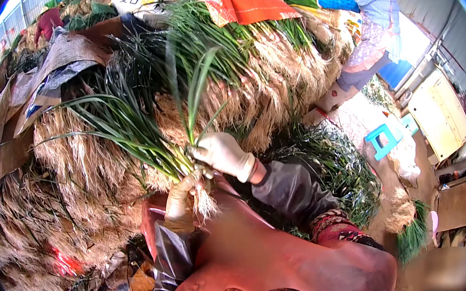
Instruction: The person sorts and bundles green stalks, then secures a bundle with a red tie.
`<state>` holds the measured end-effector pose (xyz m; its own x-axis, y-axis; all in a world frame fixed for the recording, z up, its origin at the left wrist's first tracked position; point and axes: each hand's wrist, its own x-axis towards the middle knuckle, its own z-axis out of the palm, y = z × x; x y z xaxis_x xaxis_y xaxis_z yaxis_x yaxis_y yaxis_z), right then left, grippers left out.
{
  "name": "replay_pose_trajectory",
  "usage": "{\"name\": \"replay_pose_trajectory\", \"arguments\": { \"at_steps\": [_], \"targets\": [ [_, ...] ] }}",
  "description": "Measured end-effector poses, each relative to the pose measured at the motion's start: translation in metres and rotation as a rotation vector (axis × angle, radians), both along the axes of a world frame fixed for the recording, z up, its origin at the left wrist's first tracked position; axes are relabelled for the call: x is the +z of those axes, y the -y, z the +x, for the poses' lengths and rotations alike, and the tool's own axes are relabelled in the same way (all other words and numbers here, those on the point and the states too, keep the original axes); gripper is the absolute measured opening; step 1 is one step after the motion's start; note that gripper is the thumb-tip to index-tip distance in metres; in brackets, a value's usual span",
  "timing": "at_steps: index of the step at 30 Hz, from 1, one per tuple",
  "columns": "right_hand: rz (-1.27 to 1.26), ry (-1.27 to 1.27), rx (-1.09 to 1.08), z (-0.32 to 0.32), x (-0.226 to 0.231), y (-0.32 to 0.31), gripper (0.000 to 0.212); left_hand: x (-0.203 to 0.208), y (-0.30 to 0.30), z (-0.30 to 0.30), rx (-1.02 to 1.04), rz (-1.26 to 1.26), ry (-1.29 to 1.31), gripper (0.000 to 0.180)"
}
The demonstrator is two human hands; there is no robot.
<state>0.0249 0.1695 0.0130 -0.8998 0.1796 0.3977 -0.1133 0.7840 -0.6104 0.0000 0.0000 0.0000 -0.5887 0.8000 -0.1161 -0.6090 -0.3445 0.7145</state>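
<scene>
Red apron [315, 265] lies nearest, beyond which the gloved left hand [182, 196] clasps a leafy green bunch [152, 140] just above its roots [205, 205], presumably for steadiness, while the right hand [223, 153] pinches its upright leaves [197, 98] before a heaped pile [278, 65].

Worn on the head, one fisheye looks closely downward.

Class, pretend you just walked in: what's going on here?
A person's gloved left hand has its grip around a bunch of green stalks, just above the pale roots, while the gloved right hand pinches it higher up. Ahead lies a big heap of similar plants, partly under a red sack. A co-worker stands at its right end.
</scene>
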Motion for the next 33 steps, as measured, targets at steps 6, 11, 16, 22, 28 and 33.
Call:
{"name": "replay_pose_trajectory", "arguments": {
  "at_steps": [6,11,16,22,28,33],
  "targets": [
    [0.73,-0.219,-0.166,0.0,0.018,-0.004,0.015,0.011,-0.007,0.004,0.018,0.114,0.046,0.024],
    [0.425,-0.229,-0.521,-0.022,0.007,-0.084,0.04,0.034,0.005,0.009,0.009,0.365,-0.045,0.027],
    [0.725,0.402,-0.33,0.018,0.037,-0.103,0.028,0.005,0.014,-0.008,0.109,0.306,0.133,0.039],
    [0.701,0.25,-0.769,-0.04,0.052,-0.231,0.02,0.026,-0.004,0.0,0.016,0.322,0.199,0.039],
    [-0.739,-0.043,-0.043,0.011,0.041,-0.085,0.025,0.036,-0.019,0.0,0.02,0.093,0.201,0.038],
    [-0.973,0.069,0.322,0.039,0.009,-0.017,0.032,-0.003,-0.029,-0.005,0.041,0.02,0.012,0.029]
  ]
}}
